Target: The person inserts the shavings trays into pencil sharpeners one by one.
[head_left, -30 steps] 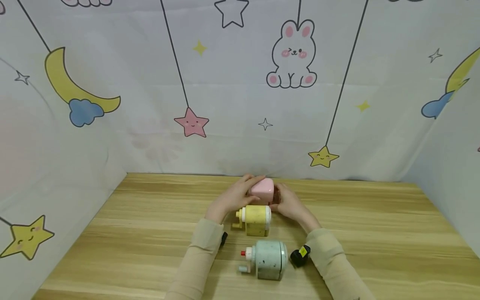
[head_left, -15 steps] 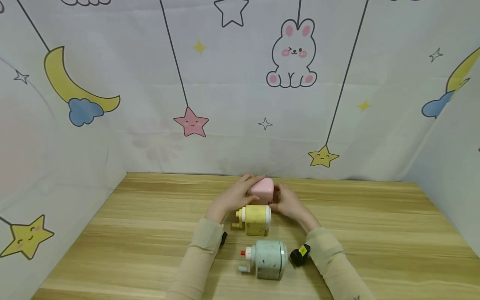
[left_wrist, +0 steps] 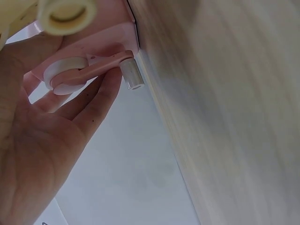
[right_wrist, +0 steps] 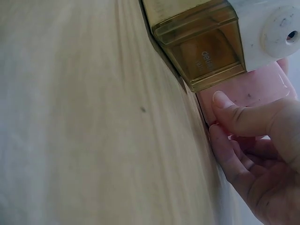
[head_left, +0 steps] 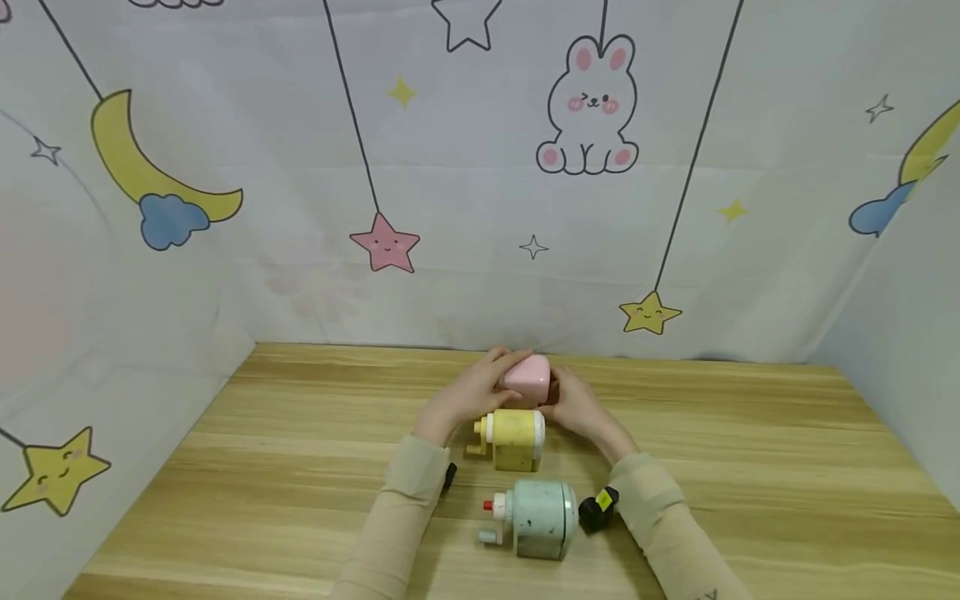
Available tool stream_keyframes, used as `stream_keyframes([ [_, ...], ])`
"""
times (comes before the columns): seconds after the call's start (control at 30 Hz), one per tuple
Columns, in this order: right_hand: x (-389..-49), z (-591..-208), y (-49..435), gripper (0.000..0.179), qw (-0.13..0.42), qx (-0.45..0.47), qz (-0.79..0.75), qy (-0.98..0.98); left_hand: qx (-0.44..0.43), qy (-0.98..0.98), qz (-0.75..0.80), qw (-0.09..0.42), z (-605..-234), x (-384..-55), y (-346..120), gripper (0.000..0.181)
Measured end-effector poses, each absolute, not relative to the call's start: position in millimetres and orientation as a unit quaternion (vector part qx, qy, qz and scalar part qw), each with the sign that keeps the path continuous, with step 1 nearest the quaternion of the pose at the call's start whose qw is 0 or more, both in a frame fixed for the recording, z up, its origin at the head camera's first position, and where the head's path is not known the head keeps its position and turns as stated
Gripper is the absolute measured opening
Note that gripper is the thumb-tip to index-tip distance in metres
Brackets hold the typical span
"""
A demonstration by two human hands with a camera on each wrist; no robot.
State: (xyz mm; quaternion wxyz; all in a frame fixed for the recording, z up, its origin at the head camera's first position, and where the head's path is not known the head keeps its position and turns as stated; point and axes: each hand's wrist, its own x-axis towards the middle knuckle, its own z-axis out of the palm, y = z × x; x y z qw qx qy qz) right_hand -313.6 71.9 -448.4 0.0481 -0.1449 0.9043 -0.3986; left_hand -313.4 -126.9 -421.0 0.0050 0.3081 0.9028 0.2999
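At the back of the table stands a pink crank pencil sharpener (head_left: 528, 377). My left hand (head_left: 468, 396) grips it from the left, thumb in front and fingers around the far side. The left wrist view shows its crank arm (left_wrist: 101, 69) with a grey knob (left_wrist: 132, 75) close to my fingers. My right hand (head_left: 583, 406) holds the lower right end of the pink sharpener, thumb (right_wrist: 248, 118) against its near side and fingers curled by the base. Directly in front stands a yellow pencil sharpener (head_left: 516, 440), partly hiding the pink one in the right wrist view.
Nearer to me, between my forearms, is a pale green pencil sharpener (head_left: 542, 521) with a red-tipped crank hub. A black wrist device (head_left: 597, 511) shows beside the right sleeve. Behind the wooden table (head_left: 300, 417) hangs a printed curtain (head_left: 465, 167).
The head view has shifted very slightly. Both hands stay on the pink pencil sharpener, and all the sharpeners keep their places.
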Motion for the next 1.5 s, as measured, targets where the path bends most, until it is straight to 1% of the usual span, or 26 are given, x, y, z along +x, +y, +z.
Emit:
stream_keyframes([
  [0.13, -313.9, -449.4, 72.4, 0.068, 0.054, -0.144, -0.405, 0.901, 0.305, 0.904, 0.299, 0.010, -420.1, -312.5, -126.5, 0.062],
  [0.47, -317.0, -449.4, 73.1, 0.068, 0.046, -0.155, -0.400, 0.902, 0.305, 0.906, 0.292, 0.003, -418.5, -313.2, -126.2, 0.061],
  [0.77, -317.5, -447.8, 72.6, 0.066, 0.043, -0.165, -0.394, 0.903, 0.303, 0.903, 0.305, 0.012, -418.1, -313.9, -125.7, 0.061],
  [1.03, -318.8, -447.6, 72.6, 0.069, 0.049, -0.157, -0.392, 0.905, 0.310, 0.903, 0.297, 0.003, -418.9, -315.4, -125.6, 0.061],
  [1.5, -319.5, -450.6, 70.9, 0.065, 0.041, -0.159, -0.393, 0.905, 0.308, 0.902, 0.301, 0.010, -418.6, -314.4, -126.5, 0.061],
])
